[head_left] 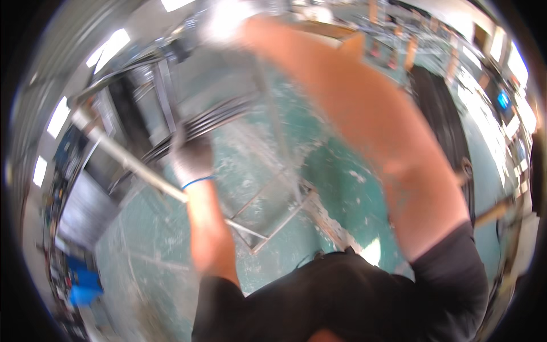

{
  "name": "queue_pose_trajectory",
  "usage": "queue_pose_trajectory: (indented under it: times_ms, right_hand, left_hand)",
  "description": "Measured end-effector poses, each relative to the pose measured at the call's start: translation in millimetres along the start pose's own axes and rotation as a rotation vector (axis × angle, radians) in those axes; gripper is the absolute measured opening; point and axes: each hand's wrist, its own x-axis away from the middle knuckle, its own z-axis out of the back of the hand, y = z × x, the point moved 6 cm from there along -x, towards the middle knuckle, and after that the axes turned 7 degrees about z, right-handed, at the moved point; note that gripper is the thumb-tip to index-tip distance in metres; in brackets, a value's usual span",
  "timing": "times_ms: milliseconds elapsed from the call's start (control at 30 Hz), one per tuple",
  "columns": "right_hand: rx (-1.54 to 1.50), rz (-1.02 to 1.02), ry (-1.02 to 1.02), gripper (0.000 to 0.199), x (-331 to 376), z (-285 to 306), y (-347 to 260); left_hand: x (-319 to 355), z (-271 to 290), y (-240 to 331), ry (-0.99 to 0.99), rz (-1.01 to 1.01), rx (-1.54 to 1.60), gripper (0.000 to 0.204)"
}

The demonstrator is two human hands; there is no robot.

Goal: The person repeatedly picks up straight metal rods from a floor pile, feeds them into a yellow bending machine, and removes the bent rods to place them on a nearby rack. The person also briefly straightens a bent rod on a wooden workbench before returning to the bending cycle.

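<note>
My left hand (pixel 192 157), in a pale glove with a blue cuff edge, is closed round a bundle of thin metal rods (pixel 219 117). The rods run slantwise from lower left to upper right, and their far ends blur. My right arm reaches across to the top of the view. There my right hand (pixel 228 23), also in a white glove, is smeared by motion and glare, so its fingers cannot be made out. A grey metal rack (pixel 165 94) stands just beyond my left hand.
A pale pipe (pixel 137 165) slants past my left forearm. Below it a thin metal frame (pixel 279 228) stands on the worn green floor (pixel 342 176). Long black material (pixel 439 119) lies at the right, a blue bin (pixel 85 282) at the far left. Benches with orange posts (pixel 410 54) stand at the back right.
</note>
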Motion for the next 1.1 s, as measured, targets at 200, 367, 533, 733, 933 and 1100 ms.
queue_pose_trajectory:
  times_ms: [200, 367, 533, 733, 933, 1100]
  right_hand:
    - [-0.487, 0.039, -0.018, 0.033, 32.4, -148.3, -67.4]
    - [-0.732, 0.147, 0.237, 0.036, 169.7, -142.0, -37.2]
    - [-0.497, -0.363, -0.231, 0.042, 461.8, -224.7, 100.1]
    - [0.027, -1.425, -0.36, 0.043, 851.1, -161.0, 241.7]
    - [0.175, -1.899, -0.275, 0.1, 1002.5, -107.9, 321.1]
    - [0.116, -1.984, -0.593, 0.136, 990.8, -96.8, 370.8]
  left_hand:
    - [-12.9, 17.2, -11.4, 0.161, 0.079, -0.125, 0.04]
    - [10.7, 44.7, 5.5, 0.037, 0.031, -0.096, 0.035]
    - [86.7, 66.3, -161.2, -0.018, 0.405, 0.318, 0.025]
    - [267.9, 77.1, -425.4, 0.298, 1.254, -0.335, 0.019]
    - [285.5, -17.4, -557.7, 0.148, 1.316, -0.655, 0.019]
    - [295.5, -80.3, -629.1, 0.133, 1.337, -0.846, 0.023]
